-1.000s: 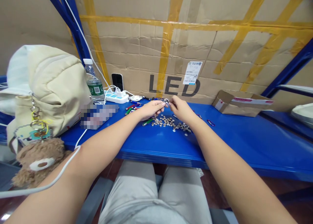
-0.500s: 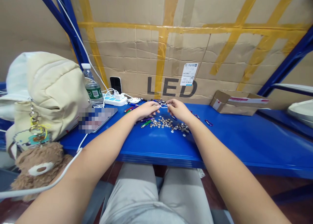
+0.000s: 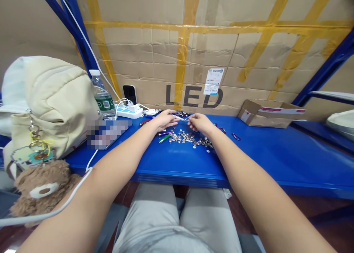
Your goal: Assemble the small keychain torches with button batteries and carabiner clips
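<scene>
Left hand [image 3: 165, 119], right hand [image 3: 199, 122], lowered toward silver discs [image 3: 188, 138]

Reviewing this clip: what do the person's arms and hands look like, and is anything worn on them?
The left hand and right hand wear no gloves. Both arms are bare up to the frame edge, with no sleeves, watch, bracelet or ring visible. Light grey trousers cover the lap.

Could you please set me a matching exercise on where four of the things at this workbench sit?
Things:
1. water bottle
2. small cardboard box
3. teddy bear
4. pile of silver discs

Places:
A. middle of the blue shelf
B. bottom left, just below the cream bag
C. rear right of the shelf
D. beside the white power strip

Pairs: 1-D, 2-C, 3-B, 4-A
</scene>
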`<control>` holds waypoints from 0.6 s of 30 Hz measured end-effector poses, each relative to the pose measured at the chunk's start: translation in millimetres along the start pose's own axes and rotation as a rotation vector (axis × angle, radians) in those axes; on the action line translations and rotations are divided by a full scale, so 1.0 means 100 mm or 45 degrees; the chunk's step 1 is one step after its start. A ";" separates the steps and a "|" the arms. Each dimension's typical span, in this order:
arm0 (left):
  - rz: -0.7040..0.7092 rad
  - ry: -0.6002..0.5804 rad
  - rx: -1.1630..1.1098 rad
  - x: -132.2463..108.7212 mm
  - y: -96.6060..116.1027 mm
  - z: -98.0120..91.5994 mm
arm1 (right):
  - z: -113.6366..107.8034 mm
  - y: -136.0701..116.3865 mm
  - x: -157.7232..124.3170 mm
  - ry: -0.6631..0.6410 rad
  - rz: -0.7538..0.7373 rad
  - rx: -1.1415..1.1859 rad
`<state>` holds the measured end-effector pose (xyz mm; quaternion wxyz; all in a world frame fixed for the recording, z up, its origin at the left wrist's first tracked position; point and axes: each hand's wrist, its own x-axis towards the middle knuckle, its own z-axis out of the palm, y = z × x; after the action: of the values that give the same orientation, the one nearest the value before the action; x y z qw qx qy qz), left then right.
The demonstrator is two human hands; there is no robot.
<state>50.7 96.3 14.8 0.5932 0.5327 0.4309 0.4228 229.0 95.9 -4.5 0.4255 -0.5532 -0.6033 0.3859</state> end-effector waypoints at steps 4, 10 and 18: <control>0.171 0.038 0.320 0.06 -0.03 -0.05 | 0.04 -0.04 0.01 -0.014 0.054 0.153; 0.651 0.047 1.212 0.06 0.05 -0.39 | -0.03 -0.16 -0.14 -0.034 -0.097 -0.249; 0.282 0.103 1.973 -0.06 0.18 -0.72 | -0.14 -0.26 -0.32 -0.270 -0.366 -1.037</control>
<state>-21.0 110.7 28.9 -0.0093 0.8188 0.5688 0.0773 234.2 62.1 21.5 0.1578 -0.5437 -0.8172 0.1083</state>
